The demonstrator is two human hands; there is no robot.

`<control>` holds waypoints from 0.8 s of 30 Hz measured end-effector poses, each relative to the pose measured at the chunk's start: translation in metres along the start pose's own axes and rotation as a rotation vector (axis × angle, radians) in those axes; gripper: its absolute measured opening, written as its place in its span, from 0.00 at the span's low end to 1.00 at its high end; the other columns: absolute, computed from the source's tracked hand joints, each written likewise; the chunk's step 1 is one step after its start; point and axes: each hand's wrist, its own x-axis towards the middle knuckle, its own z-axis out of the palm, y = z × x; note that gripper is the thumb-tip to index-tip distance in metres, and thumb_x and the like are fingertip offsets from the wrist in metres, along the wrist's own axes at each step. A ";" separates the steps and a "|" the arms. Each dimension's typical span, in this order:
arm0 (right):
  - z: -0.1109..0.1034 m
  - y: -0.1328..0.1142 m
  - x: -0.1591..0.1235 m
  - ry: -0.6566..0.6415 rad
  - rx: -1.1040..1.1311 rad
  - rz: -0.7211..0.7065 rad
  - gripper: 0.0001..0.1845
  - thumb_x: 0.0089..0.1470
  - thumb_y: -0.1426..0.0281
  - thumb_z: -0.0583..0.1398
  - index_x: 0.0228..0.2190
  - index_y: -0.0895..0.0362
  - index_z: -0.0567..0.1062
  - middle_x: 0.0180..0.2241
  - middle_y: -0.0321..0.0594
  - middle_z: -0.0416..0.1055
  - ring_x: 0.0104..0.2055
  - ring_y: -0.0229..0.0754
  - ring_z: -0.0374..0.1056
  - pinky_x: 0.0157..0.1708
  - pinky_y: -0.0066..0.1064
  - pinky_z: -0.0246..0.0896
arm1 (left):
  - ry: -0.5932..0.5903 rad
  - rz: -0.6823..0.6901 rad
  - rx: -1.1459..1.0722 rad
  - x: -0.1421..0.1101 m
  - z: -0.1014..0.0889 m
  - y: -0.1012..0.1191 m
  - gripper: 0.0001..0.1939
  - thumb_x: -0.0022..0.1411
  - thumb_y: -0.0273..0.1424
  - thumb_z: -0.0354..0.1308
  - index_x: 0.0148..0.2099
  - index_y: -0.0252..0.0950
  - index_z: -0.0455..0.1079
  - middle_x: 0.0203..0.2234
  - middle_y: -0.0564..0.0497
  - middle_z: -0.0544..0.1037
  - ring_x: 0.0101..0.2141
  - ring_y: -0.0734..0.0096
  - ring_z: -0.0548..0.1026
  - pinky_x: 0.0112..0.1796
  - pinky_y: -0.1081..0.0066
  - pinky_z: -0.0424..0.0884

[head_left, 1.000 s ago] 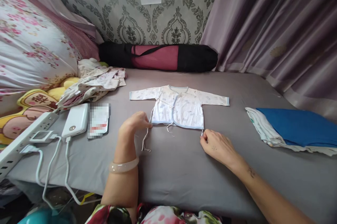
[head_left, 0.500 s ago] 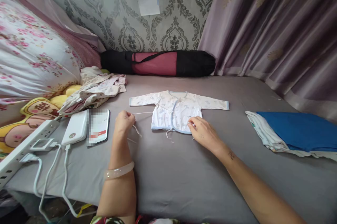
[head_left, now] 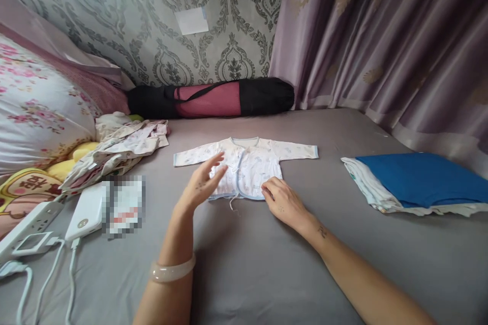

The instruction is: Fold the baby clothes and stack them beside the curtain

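Observation:
A small white baby shirt (head_left: 253, 165) with a faint print and light blue trim lies flat, its sleeves spread to both sides. A thin white tie hangs from the middle of its lower hem. My left hand (head_left: 200, 182) is over the shirt's left side, fingers stretched and apart, with nothing in them. It hides part of that side. At the lower right corner of the shirt, my right hand (head_left: 284, 200) rests with its fingers curled together. Whatever its fingertips pinch is hidden.
Folded blue and white cloths (head_left: 423, 180) lie at right. At left are a power bank (head_left: 86, 213), a blurred-out phone (head_left: 125, 208), a power strip (head_left: 34, 226) with cables, and crumpled clothes (head_left: 125, 147). A long black and red bag (head_left: 208, 99) lies along the wall.
My left hand has let go of the white tie it was pulling out to the left, and has moved right, opening over the shirt. My right hand stays at the lower right corner. The view has shifted right.

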 end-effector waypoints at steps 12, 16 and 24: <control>-0.018 0.019 0.005 -0.019 -0.163 0.449 0.13 0.62 0.62 0.53 0.34 0.56 0.74 0.36 0.44 0.75 0.40 0.44 0.71 0.33 0.30 0.53 | -0.155 -0.555 0.310 -0.006 -0.012 -0.023 0.16 0.53 0.43 0.55 0.33 0.35 0.72 0.22 0.50 0.76 0.28 0.64 0.73 0.28 0.72 0.63; -0.023 0.020 0.003 -0.133 -0.193 0.496 0.17 0.61 0.59 0.53 0.30 0.56 0.75 0.35 0.47 0.77 0.39 0.48 0.72 0.32 0.32 0.53 | -0.227 -0.572 0.173 -0.006 -0.008 -0.028 0.21 0.49 0.48 0.57 0.34 0.35 0.70 0.17 0.53 0.72 0.24 0.67 0.71 0.26 0.72 0.61; -0.031 0.020 0.001 -0.210 -0.121 0.450 0.17 0.58 0.59 0.55 0.24 0.55 0.74 0.26 0.40 0.73 0.30 0.41 0.69 0.25 0.28 0.46 | -0.371 -0.607 -0.001 -0.007 -0.009 -0.027 0.22 0.42 0.52 0.60 0.23 0.37 0.63 0.16 0.55 0.69 0.19 0.75 0.63 0.23 0.74 0.55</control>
